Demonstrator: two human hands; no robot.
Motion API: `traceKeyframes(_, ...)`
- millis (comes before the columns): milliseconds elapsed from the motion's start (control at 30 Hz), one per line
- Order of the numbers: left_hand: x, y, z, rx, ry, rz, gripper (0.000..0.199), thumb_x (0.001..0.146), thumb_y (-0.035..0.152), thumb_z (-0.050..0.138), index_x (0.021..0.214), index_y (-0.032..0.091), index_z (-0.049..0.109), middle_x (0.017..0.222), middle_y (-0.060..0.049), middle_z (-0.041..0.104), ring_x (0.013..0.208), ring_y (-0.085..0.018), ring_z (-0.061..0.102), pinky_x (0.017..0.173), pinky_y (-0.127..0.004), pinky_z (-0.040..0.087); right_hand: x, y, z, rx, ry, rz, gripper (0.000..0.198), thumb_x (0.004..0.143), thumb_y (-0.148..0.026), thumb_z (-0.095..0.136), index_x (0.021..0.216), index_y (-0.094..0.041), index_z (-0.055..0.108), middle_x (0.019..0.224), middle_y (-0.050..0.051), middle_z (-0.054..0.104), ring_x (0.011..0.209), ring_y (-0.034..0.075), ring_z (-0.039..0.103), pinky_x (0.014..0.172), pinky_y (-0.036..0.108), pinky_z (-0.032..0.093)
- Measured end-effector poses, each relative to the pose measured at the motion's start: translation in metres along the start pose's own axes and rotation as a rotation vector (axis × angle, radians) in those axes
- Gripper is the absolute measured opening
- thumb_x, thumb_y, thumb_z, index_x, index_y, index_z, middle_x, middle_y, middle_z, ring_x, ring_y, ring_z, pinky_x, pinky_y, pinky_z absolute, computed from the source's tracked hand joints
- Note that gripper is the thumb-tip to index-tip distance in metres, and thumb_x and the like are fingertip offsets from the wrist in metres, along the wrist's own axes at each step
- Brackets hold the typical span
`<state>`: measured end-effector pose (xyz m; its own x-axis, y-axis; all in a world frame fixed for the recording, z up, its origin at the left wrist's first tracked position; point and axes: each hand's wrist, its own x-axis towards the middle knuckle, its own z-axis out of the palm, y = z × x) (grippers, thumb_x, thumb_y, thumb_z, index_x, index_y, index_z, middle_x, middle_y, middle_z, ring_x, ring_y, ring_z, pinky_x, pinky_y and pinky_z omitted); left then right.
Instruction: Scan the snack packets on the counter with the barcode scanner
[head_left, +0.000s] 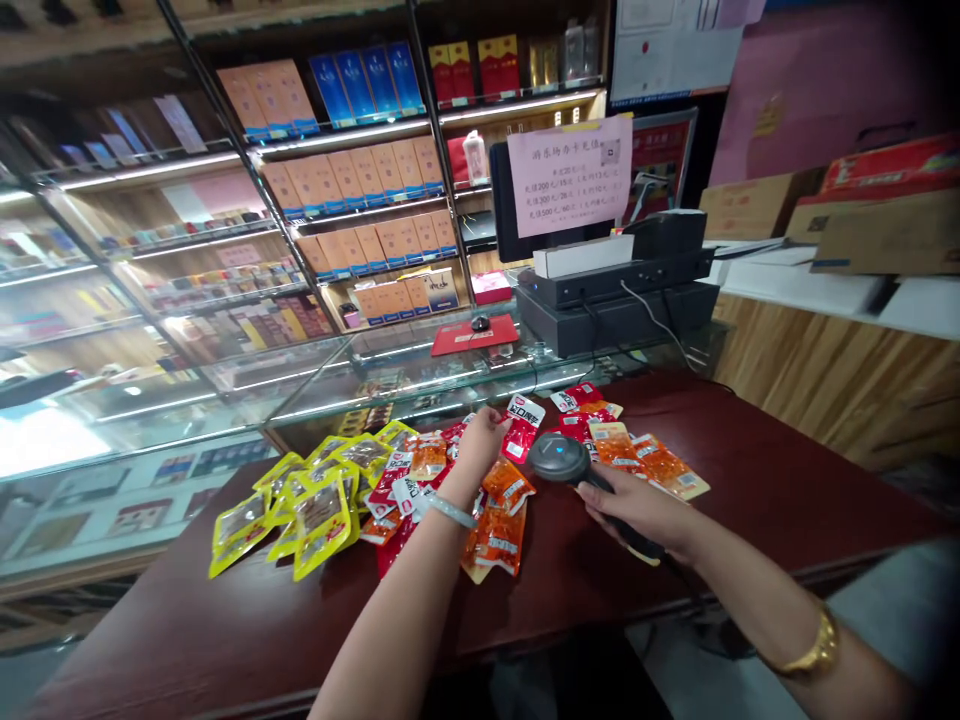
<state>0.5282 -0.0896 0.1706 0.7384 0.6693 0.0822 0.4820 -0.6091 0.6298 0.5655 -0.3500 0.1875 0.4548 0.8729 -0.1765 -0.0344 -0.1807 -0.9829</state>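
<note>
Head view: the one camera, looking down over both hands.
Scanner (561, 458): above the counter (585, 610), its handle in the right hand (626, 503).
Right-hand grip: closed around that handle.
Left hand (482, 437): left of the scanner, grip pinched on the edge of a red pack (523, 428).
Red pack: just beyond the scanner and to its left, white label facing up.
Orange packs (501, 538): some left of the scanner and nearer the person, others (675, 467) to its right.
Yellow packs (321, 515): overlapping in a pile, well left of the scanner.
Mouse (480, 324): on a red mat (454, 340), beyond the scanner.
Monitor (504, 215): beyond the scanner, a pink sign (574, 180) across its front.
Boxed goods (345, 182): on lit shelves, far beyond the scanner, mostly to its left.
</note>
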Motion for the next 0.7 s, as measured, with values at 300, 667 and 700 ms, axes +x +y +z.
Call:
traceKeyframes(300,-0.030,-0.013,-0.037,0.367,0.262,-0.035,0.024,0.087,0.040,0.056,0.103,0.021,0.058,0.099,-0.009,0.070,0.101,-0.027,0.063,0.085,-0.036,0.043,-0.014,0.014,-0.010,0.027,0.040,0.030,0.049,0.081,-0.066,0.061,0.103,-0.023,0.054,0.059,-0.008,0.045,0.045,0.008,0.040,0.042,0.019,0.030)
traceKeyframes(667,-0.040,0.046,0.084,0.434,-0.010,0.117,0.070,0.076,0.074,0.051,0.106,0.012,0.065,0.116,-0.021,0.063,0.116,-0.037,0.052,0.098,-0.047,0.037,-0.037,0.044,-0.046,-0.062,0.167,0.045,0.058,0.080,-0.072,0.056,0.109,-0.021,0.050,0.056,-0.008,0.046,0.043,0.010,0.041,0.041,0.023,0.034)
traceKeyframes(700,-0.038,0.049,0.090,0.418,-0.004,0.094,0.071,0.075,0.074,0.054,0.107,0.011,0.064,0.117,-0.021,0.063,0.116,-0.038,0.052,0.097,-0.047,0.038,-0.039,0.045,-0.047,-0.054,0.167,0.049,0.058,0.081,-0.072,0.056,0.110,-0.021,0.050,0.056,-0.008,0.046,0.043,0.010,0.041,0.041,0.023,0.034)
